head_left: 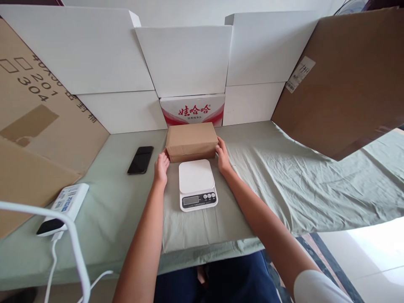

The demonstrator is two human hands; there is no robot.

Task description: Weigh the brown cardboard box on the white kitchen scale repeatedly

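A brown cardboard box (192, 141) sits on the green cloth behind the kitchen scale. My left hand (162, 167) presses against its left end, and my right hand (222, 156) is at its right end, so the box is held between the two. Some fingertips of both hands are hidden by the box. In front of it lies a white digital kitchen scale (196, 179), its platform bare and its display blank. A black phone (140, 160) rests face up to the left of my left hand.
White boxes (186, 59) form a wall at the back, with a printed red-and-white carton (193, 110) low in the middle. Large cardboard panels stand at left (38, 126) and right (344, 80). A power bank (65, 207) with a white cable (74, 240) lies at left.
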